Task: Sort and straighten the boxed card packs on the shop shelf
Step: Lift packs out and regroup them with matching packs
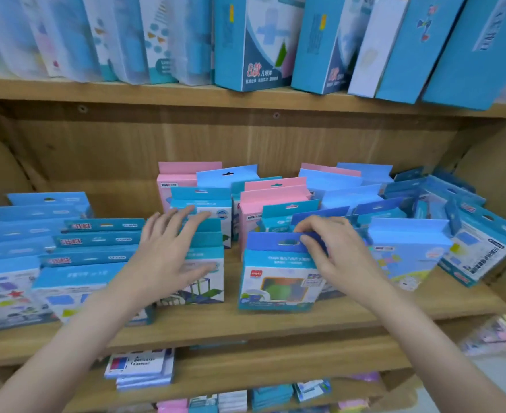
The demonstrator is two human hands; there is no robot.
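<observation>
The step in hand looked like pulling one pack forward to square it in the front row. The right hand (332, 251) pinched the dark blue hang tab of the front pack (278, 272), which stood upright near the shelf's front edge (245, 329), at about 5 o'clock from the picture's middle. The left hand (168, 251), fingers spread and straight, lay against the teal pack (207, 263) at 9 o'clock of it, gripping nothing. Behind, pink and blue packs (275, 195) leaned unevenly; their order was blurred, possibly mixed. Next, the held pack probably needed setting flush beside the teal one.
</observation>
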